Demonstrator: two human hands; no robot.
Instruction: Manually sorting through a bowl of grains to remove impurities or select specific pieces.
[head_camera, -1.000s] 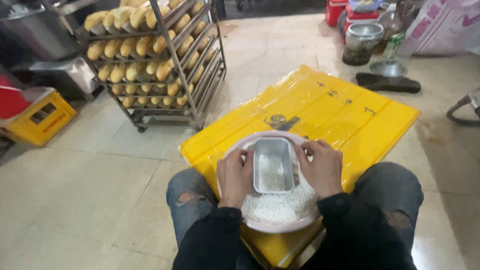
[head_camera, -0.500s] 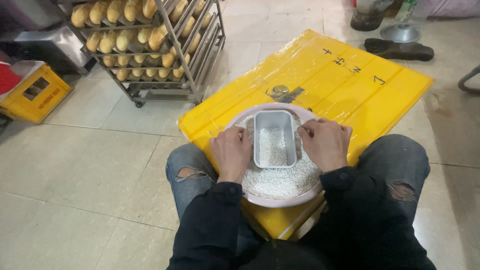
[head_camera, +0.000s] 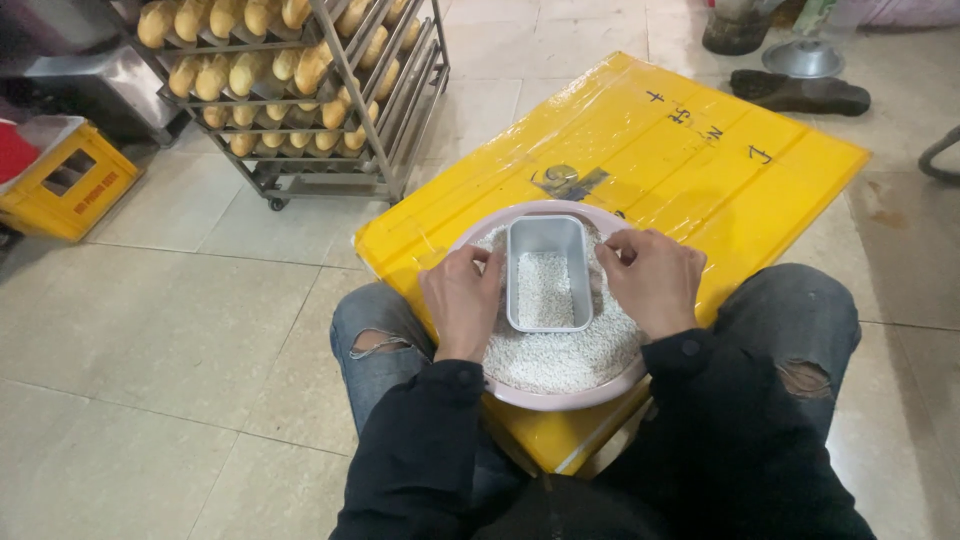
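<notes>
The left hand (head_camera: 462, 300) and the right hand (head_camera: 655, 280) sit on either side of a small rectangular metal tin (head_camera: 547, 274), the tin lying directly between them with its long axis running away from the person, so each hand faces one of its long walls. Both hands look about equally near. The left hand's fingers curl against the tin's left wall and seem to grip it; the right hand's fingertips are bent in at the tin's far right corner, touching or just beside the rim, and whether they truly pinch it cannot be told from this view. Neither hand is spread flat; both are half-closed around the tin. The tin holds a shallow layer of white grains and rests in a larger heap of the same white grains (head_camera: 565, 355), which fills a round pale pink basin (head_camera: 560, 400). The basin sits just beneath the hands, on a big yellow plastic-wrapped slab (head_camera: 700, 150) that reaches out ahead of the person over the tiled floor (head_camera: 150, 350). The person's knees in torn jeans flank the basin. Well beyond the left hand stands a wheeled metal rack (head_camera: 330, 110) loaded with bread loaves, with a yellow crate (head_camera: 65, 180) farther left. Far ahead of the right hand lies a dark shoe (head_camera: 800, 92).
</notes>
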